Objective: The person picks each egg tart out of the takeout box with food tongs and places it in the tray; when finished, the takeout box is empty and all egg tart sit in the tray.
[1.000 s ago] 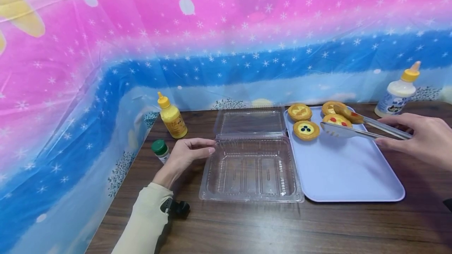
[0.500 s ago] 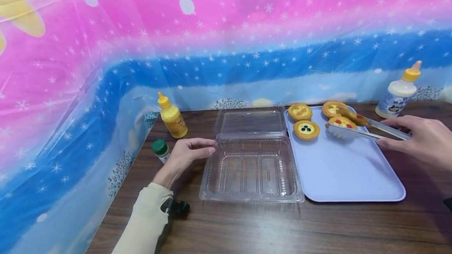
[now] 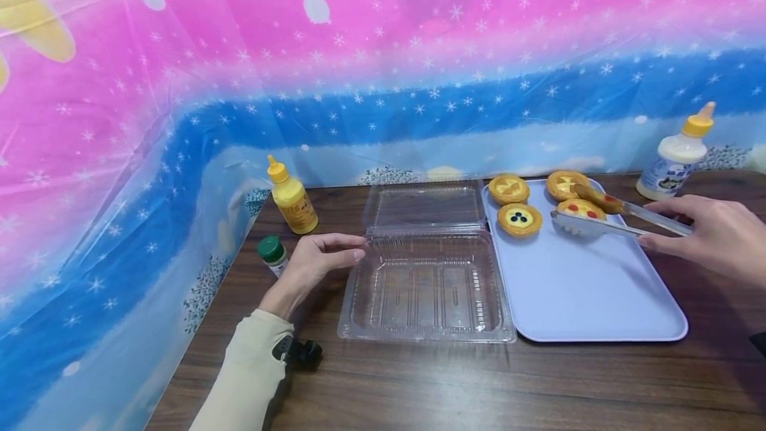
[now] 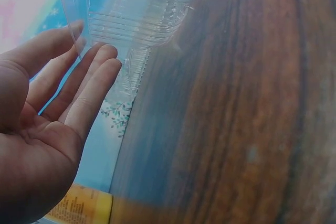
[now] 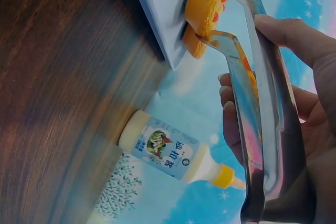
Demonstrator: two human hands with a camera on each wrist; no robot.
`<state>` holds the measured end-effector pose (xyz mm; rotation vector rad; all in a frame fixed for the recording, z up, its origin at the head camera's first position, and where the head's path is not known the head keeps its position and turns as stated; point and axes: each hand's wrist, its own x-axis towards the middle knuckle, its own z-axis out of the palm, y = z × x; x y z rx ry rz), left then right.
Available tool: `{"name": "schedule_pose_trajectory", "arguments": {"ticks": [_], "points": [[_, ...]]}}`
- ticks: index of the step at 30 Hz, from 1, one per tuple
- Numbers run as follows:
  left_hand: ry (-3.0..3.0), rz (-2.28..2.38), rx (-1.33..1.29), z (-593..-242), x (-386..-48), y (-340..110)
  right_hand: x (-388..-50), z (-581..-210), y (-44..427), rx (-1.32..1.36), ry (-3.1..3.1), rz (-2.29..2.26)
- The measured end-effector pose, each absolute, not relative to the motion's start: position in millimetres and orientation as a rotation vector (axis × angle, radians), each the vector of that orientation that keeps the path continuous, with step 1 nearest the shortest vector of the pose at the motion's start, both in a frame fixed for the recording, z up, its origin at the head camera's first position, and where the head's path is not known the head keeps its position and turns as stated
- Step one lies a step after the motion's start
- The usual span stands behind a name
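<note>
My right hand (image 3: 718, 231) grips metal tongs (image 3: 634, 218), which reach over the lilac tray (image 3: 592, 298). Their tips lie on either side of a tart with red toppings (image 3: 583, 209); in the right wrist view the tart (image 5: 205, 6) sits at the tips. Behind it is another tart (image 3: 565, 183). To its left are a tart with dark berries (image 3: 519, 219) and a plain-topped tart (image 3: 509, 188). My left hand (image 3: 317, 261), fingers fairly straight, touches the left rim of a clear plastic clamshell box (image 3: 427, 334), whose lid lies back. The left wrist view shows my hand (image 4: 58, 103) at that rim.
A yellow squeeze bottle (image 3: 294, 205) and a green-capped bottle (image 3: 272, 253) stand left of the box. At the back right is a white squeeze bottle (image 3: 673, 161) with a yellow cap. A printed cloth (image 3: 359, 72) hangs behind the wooden table (image 3: 419, 391).
The tongs and the red-topped tart have shifted slightly right, and the tong tips have moved closer together around it. My left hand and the box have stayed in place.
</note>
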<state>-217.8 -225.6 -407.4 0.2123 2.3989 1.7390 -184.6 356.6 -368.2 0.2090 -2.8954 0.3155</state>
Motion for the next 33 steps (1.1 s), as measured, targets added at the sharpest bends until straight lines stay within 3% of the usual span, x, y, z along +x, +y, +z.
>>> {"name": "schedule_pose_trajectory", "arguments": {"ticks": [33], "points": [[2.414, 1.706, 0.194, -406.5, -215.1, -226.1, -165.6, -374.5, 364.8, 0.117, -2.624, 0.565]]}}
